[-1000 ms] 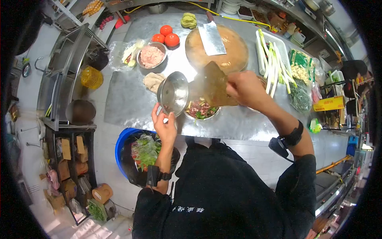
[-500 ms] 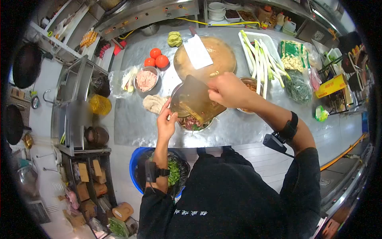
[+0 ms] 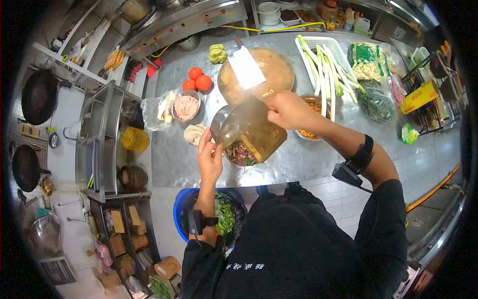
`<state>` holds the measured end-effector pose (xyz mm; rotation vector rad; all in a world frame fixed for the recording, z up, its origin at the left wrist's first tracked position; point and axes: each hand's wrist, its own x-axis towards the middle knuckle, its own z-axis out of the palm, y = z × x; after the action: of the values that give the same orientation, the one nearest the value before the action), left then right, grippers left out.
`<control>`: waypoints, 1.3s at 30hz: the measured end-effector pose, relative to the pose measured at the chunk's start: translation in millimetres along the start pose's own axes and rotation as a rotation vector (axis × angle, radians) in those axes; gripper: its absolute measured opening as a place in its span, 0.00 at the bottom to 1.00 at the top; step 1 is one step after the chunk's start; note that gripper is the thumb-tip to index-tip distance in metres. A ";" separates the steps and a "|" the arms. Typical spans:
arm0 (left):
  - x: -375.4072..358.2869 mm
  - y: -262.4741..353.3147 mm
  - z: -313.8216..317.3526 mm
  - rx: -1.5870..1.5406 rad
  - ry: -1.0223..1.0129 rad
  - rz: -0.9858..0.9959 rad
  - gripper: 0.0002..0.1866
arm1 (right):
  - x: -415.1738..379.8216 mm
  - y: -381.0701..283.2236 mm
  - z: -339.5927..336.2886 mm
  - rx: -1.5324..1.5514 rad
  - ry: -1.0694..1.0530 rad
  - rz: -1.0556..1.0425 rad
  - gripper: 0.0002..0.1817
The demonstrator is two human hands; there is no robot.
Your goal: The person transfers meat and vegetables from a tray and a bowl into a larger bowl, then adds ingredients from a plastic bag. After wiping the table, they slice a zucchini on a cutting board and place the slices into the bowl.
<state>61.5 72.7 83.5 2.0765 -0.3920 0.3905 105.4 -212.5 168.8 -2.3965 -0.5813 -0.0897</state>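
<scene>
My left hand (image 3: 209,158) has its fingers and thumb at the edge of a rounded, shiny metal bowl (image 3: 222,130), tilted over the table. My right hand (image 3: 288,112) is closed in a fist on a shiny, brownish, straight-edged thing (image 3: 271,142); its exact kind I cannot make out. Both are above a metal bowl holding a chopped reddish and green mix (image 3: 241,153), partly covered by the brownish thing. Behind them, a cleaver (image 3: 247,69) lies on a round wooden chopping board (image 3: 281,74). A folded cloth (image 3: 194,133) lies beside my left hand.
Tomatoes (image 3: 203,82), a bowl of minced meat (image 3: 186,106) and a yellow-green lump (image 3: 217,54) stand left of the board. Scallions (image 3: 326,74) overhang a white basket (image 3: 343,49). Right are bagged goods (image 3: 366,74). A blue bin (image 3: 178,212) with greens stands below the front edge.
The brownish thing has tipped and shifted slightly down and right with my right hand, covering more of the mix's right side. My left hand stays at the tilted bowl; the view has turned slightly.
</scene>
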 end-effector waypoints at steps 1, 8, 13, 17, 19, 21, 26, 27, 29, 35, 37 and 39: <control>-5.1 3.4 -0.1 0.004 0.034 -0.010 0.09 | -2.1 -0.1 -3.5 -0.006 -0.014 0.027 0.10; -42.4 18.4 3.9 0.248 0.020 0.166 0.08 | 0.6 12.9 0.3 -0.049 -0.063 0.064 0.11; -56.3 10.4 6.9 0.382 -0.118 0.381 0.07 | 12.9 10.1 -4.2 -0.058 -0.104 0.128 0.11; -69.5 5.4 0.8 0.422 -0.148 0.373 0.06 | 15.2 9.5 -12.2 -0.082 -0.036 0.061 0.11; -67.9 3.8 -2.7 0.434 -0.129 0.360 0.07 | 16.8 7.9 -17.5 -0.084 -0.023 0.065 0.12; -66.7 2.8 -9.5 0.455 -0.099 0.361 0.08 | 19.3 0.8 -27.4 -0.049 -0.039 0.112 0.12; -72.8 -3.2 -13.8 0.322 0.078 0.063 0.08 | 24.9 -9.3 -43.3 -0.107 -0.040 0.066 0.11; -69.5 3.3 -15.0 0.316 0.109 0.052 0.07 | 26.9 -8.3 -39.8 -0.121 -0.041 0.055 0.10; -59.8 17.0 -14.0 0.305 0.158 0.076 0.07 | 30.4 -3.1 -30.4 -0.125 -0.028 0.032 0.10; -44.2 20.8 -11.9 0.448 -0.041 0.438 0.08 | 35.7 5.6 -16.6 -0.042 -0.085 0.008 0.10; -48.0 16.2 -13.8 0.455 -0.105 0.453 0.08 | 33.7 10.4 -19.1 0.000 -0.091 0.009 0.10; -52.9 8.7 -14.8 0.454 -0.152 0.472 0.09 | 30.4 11.9 -21.2 -0.049 -0.045 -0.030 0.09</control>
<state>8.5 87.5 75.0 2.4530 -0.9672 0.6485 139.7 -222.1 184.7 -2.4430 -0.6427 -0.0631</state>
